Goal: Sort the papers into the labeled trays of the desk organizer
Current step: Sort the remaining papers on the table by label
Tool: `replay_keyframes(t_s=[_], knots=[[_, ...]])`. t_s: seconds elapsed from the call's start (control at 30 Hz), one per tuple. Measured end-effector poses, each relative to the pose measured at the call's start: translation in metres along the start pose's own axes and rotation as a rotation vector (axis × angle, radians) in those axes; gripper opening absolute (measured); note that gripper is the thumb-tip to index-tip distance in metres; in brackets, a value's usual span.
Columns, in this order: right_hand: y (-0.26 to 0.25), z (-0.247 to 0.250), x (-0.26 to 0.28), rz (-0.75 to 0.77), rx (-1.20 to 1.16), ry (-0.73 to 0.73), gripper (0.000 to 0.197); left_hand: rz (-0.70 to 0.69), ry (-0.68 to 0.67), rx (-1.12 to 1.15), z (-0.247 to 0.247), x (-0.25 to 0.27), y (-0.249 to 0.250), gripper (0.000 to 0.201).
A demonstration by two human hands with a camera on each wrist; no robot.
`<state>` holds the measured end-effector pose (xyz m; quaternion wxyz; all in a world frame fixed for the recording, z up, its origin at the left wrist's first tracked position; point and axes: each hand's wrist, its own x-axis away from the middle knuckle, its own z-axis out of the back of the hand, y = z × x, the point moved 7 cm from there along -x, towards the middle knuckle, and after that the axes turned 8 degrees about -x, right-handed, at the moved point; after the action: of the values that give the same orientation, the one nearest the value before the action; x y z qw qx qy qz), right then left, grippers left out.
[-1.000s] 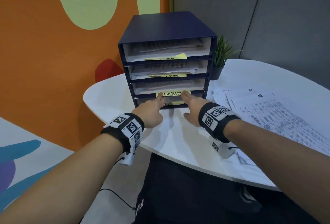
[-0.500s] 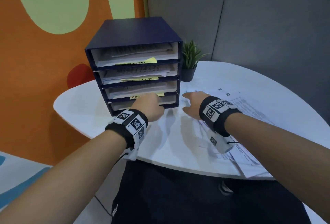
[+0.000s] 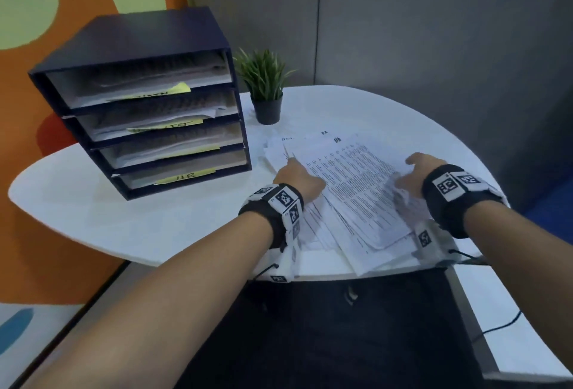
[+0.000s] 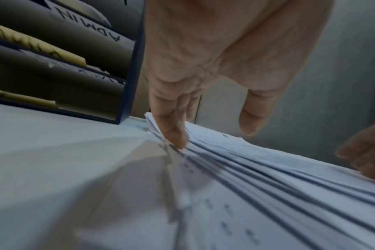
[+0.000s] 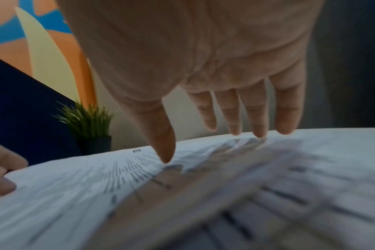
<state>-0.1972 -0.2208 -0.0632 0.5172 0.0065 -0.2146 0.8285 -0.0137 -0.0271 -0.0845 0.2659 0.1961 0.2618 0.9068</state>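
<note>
Four trays in the desk organizer (image 3: pixel 145 109) already hold sheets, yet a fat stack of papers (image 3: pixel 350 196) still sits on the table (image 3: pixel 124 221) just beside it (plenty left). Left wrist view: left hand (image 4: pixel 203 67) extended, fingertip pressing the stack's edge. Right wrist view: right hand (image 5: pixel 203 67) spread, fingers straight, thumb touching the top sheet, gripping nothing.

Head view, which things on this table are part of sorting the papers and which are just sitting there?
Part of the job:
- pile of printed papers
- desk organizer
- yellow tray labels
- left hand, touching the pile's edge
- right hand, fingers on the pile

Just sitting there:
- small potted plant
- white table
</note>
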Motion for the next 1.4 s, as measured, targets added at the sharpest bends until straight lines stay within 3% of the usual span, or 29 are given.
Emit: replay_keyframes(t_s=[0.13,0.2,0.4,0.5,0.6,0.67,0.73,0.77,0.87,0.93,0.97,1.03,1.1,1.17,1.23,1.3,1.4], knots=[[0.014,-0.008,0.010,-0.066,0.115,-0.133,0.035,0.042,-0.014,-0.141,-0.016,-0.012,0.009,0.077],[0.010,-0.009,0.013,-0.042,0.146,-0.174,0.039,0.039,0.000,-0.219,-0.015,-0.018,0.014,0.076],[0.001,-0.015,0.022,0.014,0.071,-0.163,0.031,0.008,0.064,-0.276,0.017,-0.049,0.017,0.099],[-0.002,-0.019,0.022,0.066,0.091,-0.134,0.030,-0.020,0.016,-0.325,0.025,-0.060,0.012,0.106],[-0.004,-0.024,0.017,0.111,0.134,-0.070,0.025,-0.157,0.022,-0.351,0.022,-0.060,0.017,0.098],[-0.006,-0.025,0.017,0.118,0.146,-0.045,0.024,-0.278,0.116,-0.300,0.024,-0.054,0.025,0.062],[-0.013,-0.022,0.020,0.111,0.169,0.008,0.043,-0.388,0.210,-0.258,0.026,-0.044,0.034,0.021],[-0.018,-0.019,0.022,0.116,0.196,0.051,0.059,-0.439,0.232,-0.261,0.024,-0.039,0.037,0.016],[-0.050,-0.015,0.032,0.290,0.201,0.133,0.114,-0.625,0.208,-0.260,0.012,-0.024,0.045,0.029],[-0.073,-0.020,0.039,0.463,0.244,0.140,0.123,-0.753,0.191,-0.254,0.007,-0.009,0.049,0.030],[-0.082,-0.024,0.043,0.535,0.308,0.141,0.115,-0.796,0.198,-0.244,0.007,-0.002,0.050,0.028],[-0.095,-0.032,0.052,0.634,0.463,0.152,0.075,-0.809,0.205,-0.215,0.012,0.009,0.049,0.022],[-0.100,-0.030,0.060,0.672,0.535,0.148,0.036,-0.700,0.068,-0.217,0.013,0.010,0.042,0.018],[-0.101,-0.024,0.064,0.673,0.539,0.127,0.018,-0.536,-0.165,-0.197,0.013,0.007,0.028,0.037],[-0.101,-0.019,0.063,0.681,0.521,0.144,0.010,-0.399,-0.316,-0.016,0.021,0.000,0.015,0.068],[-0.100,-0.019,0.059,0.684,0.520,0.161,0.010,-0.306,-0.231,0.036,0.037,-0.017,0.004,0.087],[-0.100,-0.024,0.055,0.685,0.519,0.152,0.015,-0.246,0.018,-0.212,0.052,-0.046,-0.007,0.075]])
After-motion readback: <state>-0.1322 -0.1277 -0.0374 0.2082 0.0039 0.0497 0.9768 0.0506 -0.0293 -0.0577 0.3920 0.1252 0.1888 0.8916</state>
